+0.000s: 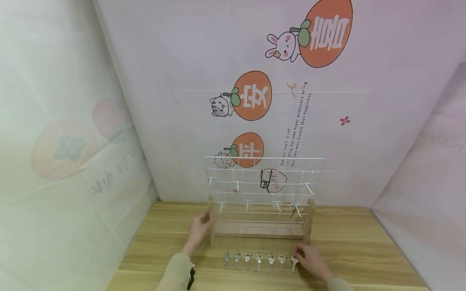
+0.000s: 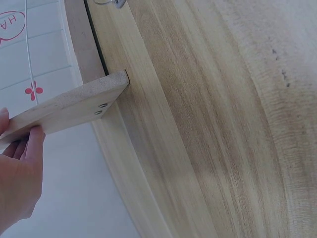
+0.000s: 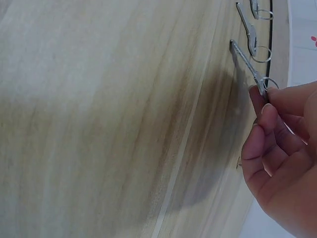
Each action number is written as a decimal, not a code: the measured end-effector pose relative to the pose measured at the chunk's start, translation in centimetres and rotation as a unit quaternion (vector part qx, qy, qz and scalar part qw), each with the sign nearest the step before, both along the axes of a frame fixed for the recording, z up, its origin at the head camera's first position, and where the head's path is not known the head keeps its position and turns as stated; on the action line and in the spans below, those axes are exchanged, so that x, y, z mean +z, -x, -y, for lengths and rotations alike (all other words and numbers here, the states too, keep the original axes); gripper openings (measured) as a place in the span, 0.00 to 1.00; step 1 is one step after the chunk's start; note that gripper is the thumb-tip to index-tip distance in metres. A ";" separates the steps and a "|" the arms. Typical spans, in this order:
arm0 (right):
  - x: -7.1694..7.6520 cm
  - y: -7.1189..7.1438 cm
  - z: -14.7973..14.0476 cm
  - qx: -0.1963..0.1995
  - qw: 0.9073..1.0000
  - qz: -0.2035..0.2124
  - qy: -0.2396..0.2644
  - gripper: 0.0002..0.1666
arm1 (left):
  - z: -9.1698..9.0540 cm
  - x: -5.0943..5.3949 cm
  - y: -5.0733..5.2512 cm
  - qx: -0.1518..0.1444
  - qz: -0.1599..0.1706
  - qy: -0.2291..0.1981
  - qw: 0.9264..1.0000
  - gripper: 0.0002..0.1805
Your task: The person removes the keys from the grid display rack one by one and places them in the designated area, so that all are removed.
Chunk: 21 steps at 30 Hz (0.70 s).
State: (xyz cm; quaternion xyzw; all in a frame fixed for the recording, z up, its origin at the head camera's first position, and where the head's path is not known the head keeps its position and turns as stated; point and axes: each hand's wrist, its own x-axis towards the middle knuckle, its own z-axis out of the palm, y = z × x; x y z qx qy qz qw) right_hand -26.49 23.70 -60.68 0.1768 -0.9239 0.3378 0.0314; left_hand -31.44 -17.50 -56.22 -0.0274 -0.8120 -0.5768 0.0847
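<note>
A white wire grid rack (image 1: 265, 158) in a wooden frame stands on the table in the head view. My left hand (image 1: 199, 229) grips its left wooden post (image 2: 69, 106), thumb on one side and fingers on the other in the left wrist view. With thumb and fingertips, my right hand (image 1: 310, 258) pinches the head of a silver key (image 3: 246, 62) with a ring, at the right end of a row. Several similar keys (image 1: 259, 258) lie spaced out to its left, in front of the rack. One key (image 1: 293, 212) appears to hang on a lower right hook.
Several white hooks (image 1: 307, 188) stick out from the grid toward me. A black wire piece (image 1: 265, 180) is on the upper middle of the grid. The wood-grain table (image 1: 349, 238) ends at a printed cloth (image 1: 189, 121) behind, with cloth on both sides.
</note>
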 end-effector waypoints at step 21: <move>-0.5 0.8 0.0 0.051 0.998 -0.028 -0.028 0.04 | -0.1 0.1 -0.2 -0.002 -0.055 0.021 0.998 0.34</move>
